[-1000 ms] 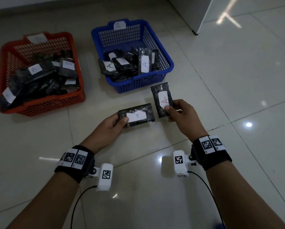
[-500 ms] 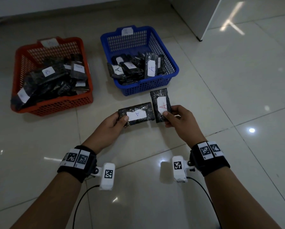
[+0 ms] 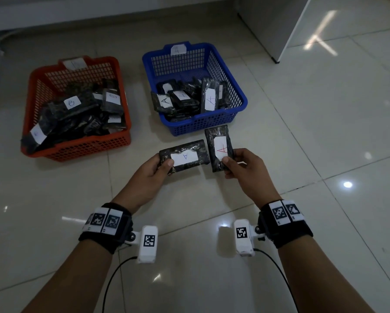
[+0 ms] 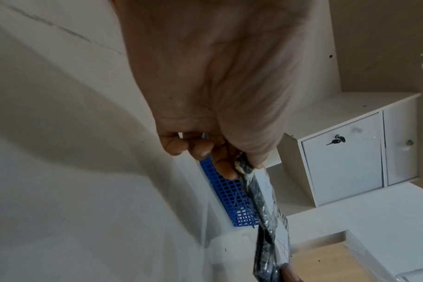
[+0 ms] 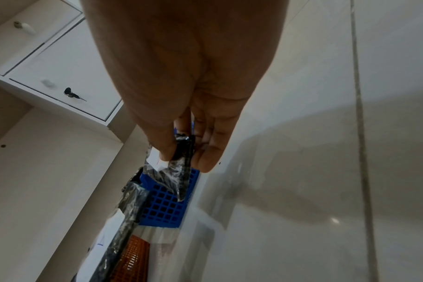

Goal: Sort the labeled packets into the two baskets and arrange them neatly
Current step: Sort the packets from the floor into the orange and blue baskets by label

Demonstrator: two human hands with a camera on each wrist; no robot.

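Observation:
My left hand point(image 3: 161, 166) pinches one end of a black packet point(image 3: 185, 155) held sideways, its white label marked A in blue. My right hand point(image 3: 231, 162) pinches the lower end of a second black packet point(image 3: 219, 146), held upright with a red A on its label. Both packets hang above the floor just in front of the blue basket point(image 3: 239, 98), tagged A, which holds several A packets. To the left stands the red basket point(image 3: 81, 146) with several B packets. The left wrist view shows my left fingers point(image 4: 224, 164) curled on the packet edge point(image 4: 263, 206). In the right wrist view my thumb and fingers point(image 5: 207, 154) clamp the other packet point(image 5: 181, 166).
The baskets stand side by side on a glossy tiled floor point(image 3: 325, 132). A white cabinet point(image 3: 277, 26) stands at the back right, its door with a key point(image 4: 336, 141) showing in the left wrist view. A wall base runs along the back.
Both hands keep their packets and have drawn slightly nearer each other. The view has tilted, so the baskets sit lower and farther right in the picture.

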